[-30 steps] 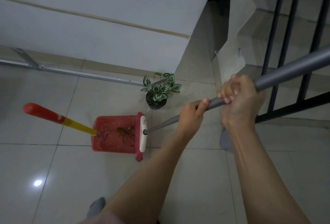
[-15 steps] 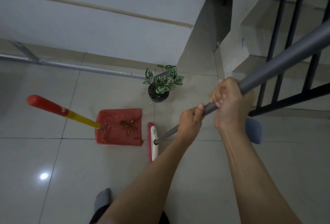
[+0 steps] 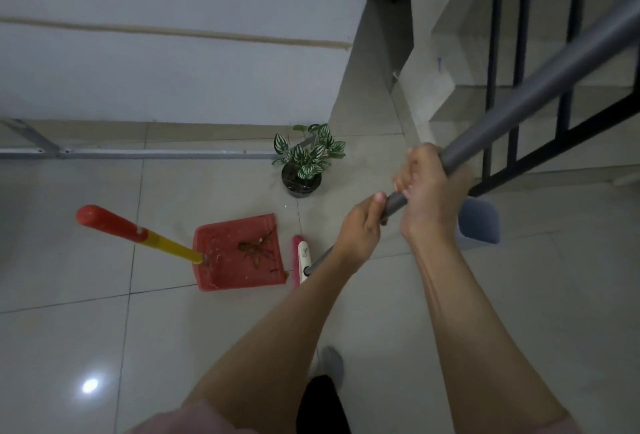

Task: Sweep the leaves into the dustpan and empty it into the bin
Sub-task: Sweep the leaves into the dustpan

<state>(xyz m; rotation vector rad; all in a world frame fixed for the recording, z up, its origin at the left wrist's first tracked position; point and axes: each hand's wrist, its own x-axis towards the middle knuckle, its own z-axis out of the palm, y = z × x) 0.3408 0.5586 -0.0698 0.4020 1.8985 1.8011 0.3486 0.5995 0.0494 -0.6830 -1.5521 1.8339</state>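
Most of the sweeping looks done, as far as I can judge: a small heap of brown dry leaves [image 3: 255, 249] already lies inside the red dustpan [image 3: 221, 271], near its open lip, and on the pale floor tiles [image 3: 86, 329] around it I see almost no loose leaves. Only one tiny brown scrap seems to sit at the lower corner of the lip, but it is too small to be sure. What remains, I think, is one last short stroke for that scrap, then lifting the dustpan and emptying it into the bin. A blue-grey container [image 3: 479, 222] stands on the floor behind the right forearm and may be that bin, though it is partly hidden. The dustpan rests flat on the floor, well in front of the person, and its long yellow and red handle [image 3: 138, 233] rises to the left with nobody holding it. The broom head [image 3: 300, 259], pink bristles under a cream cap, stands just beside the lip, very close but apparently not touching. Both hands are closed around the grey broom pole [image 3: 519, 101]: the left hand [image 3: 360, 233] lower, the right hand [image 3: 427, 191] just above it. A small potted plant [image 3: 304, 160] stands near the wall beyond.
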